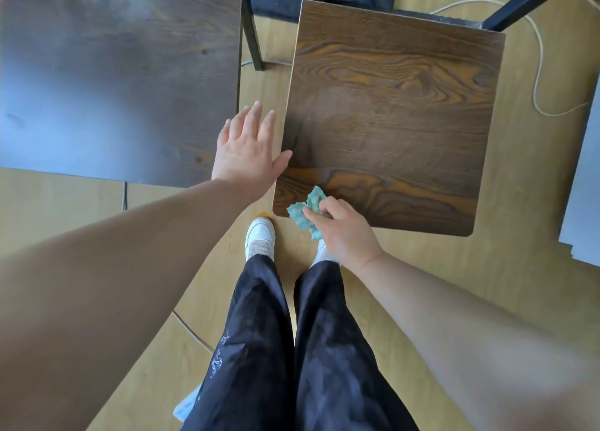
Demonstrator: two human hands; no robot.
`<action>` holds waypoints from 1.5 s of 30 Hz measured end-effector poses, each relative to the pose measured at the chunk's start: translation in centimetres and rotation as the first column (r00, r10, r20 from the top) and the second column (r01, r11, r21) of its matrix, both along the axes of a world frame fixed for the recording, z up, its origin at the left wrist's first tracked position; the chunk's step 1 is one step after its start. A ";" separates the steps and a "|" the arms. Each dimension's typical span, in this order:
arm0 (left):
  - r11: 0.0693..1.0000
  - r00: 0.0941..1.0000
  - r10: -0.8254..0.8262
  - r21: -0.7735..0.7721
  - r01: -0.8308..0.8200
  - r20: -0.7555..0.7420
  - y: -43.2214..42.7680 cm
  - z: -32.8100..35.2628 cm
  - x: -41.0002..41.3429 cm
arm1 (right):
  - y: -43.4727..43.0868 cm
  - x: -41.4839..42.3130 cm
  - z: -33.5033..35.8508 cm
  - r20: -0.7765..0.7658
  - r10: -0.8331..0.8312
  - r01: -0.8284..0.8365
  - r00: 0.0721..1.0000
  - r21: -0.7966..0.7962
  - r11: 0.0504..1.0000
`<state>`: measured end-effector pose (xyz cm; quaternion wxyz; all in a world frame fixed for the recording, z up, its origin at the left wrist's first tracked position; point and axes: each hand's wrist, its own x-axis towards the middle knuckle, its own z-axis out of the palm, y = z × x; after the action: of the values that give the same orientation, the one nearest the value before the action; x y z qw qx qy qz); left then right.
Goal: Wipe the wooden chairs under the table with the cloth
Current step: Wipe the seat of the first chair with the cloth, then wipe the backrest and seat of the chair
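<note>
The right hand pinches a crumpled teal cloth at the near left corner of a wooden chair seat. The left hand is spread flat, fingers straight, its thumb touching the seat's left edge. A dark table top lies to the left. Below are black trousers and a white shoe on the light wooden floor; a white cord loops far right.

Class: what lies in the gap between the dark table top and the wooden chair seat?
In the head view, the open left hand hovers over a strip of light floor; farther back stands a black leg.
</note>
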<state>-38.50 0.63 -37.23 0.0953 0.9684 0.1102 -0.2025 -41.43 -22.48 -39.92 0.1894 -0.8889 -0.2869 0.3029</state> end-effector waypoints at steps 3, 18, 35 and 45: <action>1.000 1.000 0.011 0.000 -0.011 0.004 0.3 1.1 -0.6 | -0.2 -0.9 0.9 -0.074 0.049 -0.050 0.996 -0.010 0.999; 0.998 0.983 0.026 0.045 -0.035 0.183 2.9 11.0 8.8 | 6.0 16.9 14.9 0.237 -0.526 0.418 0.817 0.385 0.823; 0.998 0.969 0.057 -0.002 -0.058 0.239 4.8 9.2 14.2 | 15.3 33.2 21.4 0.735 -0.401 -0.065 0.546 0.515 0.855; 0.998 0.985 0.064 -0.022 -0.061 0.163 6.0 5.8 11.6 | 15.3 29.1 12.6 0.581 -0.396 0.166 0.711 0.408 0.898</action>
<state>-26.92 6.66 -31.47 0.1187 0.9770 0.1304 -0.1200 -12.30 -7.23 -27.34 0.2665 -0.9271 -0.2396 -0.1095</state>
